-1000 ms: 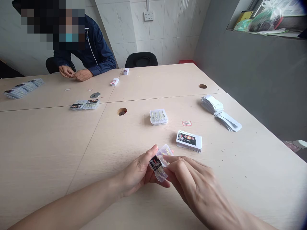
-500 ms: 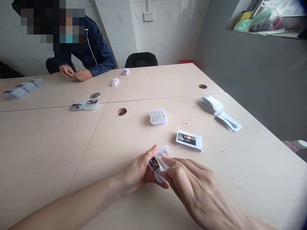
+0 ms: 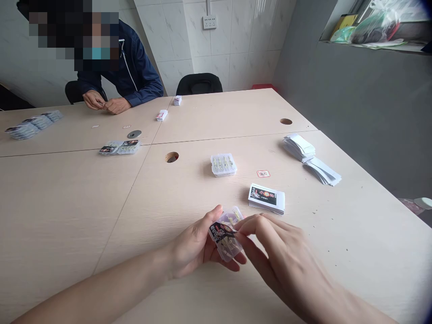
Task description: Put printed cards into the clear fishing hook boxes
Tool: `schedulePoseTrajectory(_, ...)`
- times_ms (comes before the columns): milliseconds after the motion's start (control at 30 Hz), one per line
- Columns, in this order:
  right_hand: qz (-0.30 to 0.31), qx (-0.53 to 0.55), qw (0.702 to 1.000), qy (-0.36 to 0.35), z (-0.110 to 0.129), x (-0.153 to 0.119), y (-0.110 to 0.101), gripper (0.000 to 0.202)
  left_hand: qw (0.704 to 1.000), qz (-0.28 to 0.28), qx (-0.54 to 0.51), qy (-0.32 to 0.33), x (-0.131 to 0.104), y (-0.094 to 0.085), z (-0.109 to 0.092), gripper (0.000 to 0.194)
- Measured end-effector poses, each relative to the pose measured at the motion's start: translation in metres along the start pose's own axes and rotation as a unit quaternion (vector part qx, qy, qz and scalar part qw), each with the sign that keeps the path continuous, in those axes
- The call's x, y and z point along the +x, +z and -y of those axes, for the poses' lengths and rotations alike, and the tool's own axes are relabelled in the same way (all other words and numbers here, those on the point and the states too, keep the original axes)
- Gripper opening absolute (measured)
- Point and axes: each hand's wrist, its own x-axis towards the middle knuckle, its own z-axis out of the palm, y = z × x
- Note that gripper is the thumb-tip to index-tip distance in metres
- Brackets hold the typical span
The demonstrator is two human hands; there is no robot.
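My left hand (image 3: 191,247) is closed around a small clear plastic box (image 3: 230,252) with gold-coloured metal pieces inside, thumb along its left edge. A black printed label (image 3: 220,230) lies across the box, stuck or resting at its left side. Its right end is pinched between the thumb and forefinger of my right hand (image 3: 283,252), slightly lifted. Just beyond my right hand sits a stack of printed labels (image 3: 266,199). Further off, a clear box (image 3: 223,165) holds several similar metal pieces in a row.
A red-bordered sticker (image 3: 263,173) lies near the labels. White paper strips (image 3: 299,147) are piled at the right. Labelled boxes (image 3: 119,147) and stacked packs (image 3: 33,124) stand left. Across the table (image 3: 84,202), a co-worker's hands (image 3: 108,103) are together. Round holes (image 3: 172,157) pierce the tabletop.
My right fingers have moved from pressing over the box to pinching the label's right end. More of the label's black print now shows across the box.
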Motion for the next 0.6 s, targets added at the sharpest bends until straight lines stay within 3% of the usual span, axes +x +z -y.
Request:
schedulePoseTrajectory(133, 0.014, 0.040, 0.994, 0.099, -0.005, 0.000, 0.001, 0.013, 1.000, 0.013, -0.003, -0.007, 0.001, 0.000, 0.002, 0.061)
schedulePoseTrajectory(267, 0.014, 0.074, 0.986, 0.151, -0.008, 0.004, 0.000, 0.018, 0.999, 0.029, -0.007, -0.014, 0.000, 0.000, 0.003, 0.062)
schedulePoseTrajectory(600, 0.026, 0.121, 0.978, 0.167, -0.014, 0.009, 0.000, 0.020, 0.998, 0.050, -0.027, -0.032, -0.002, 0.005, 0.002, 0.068)
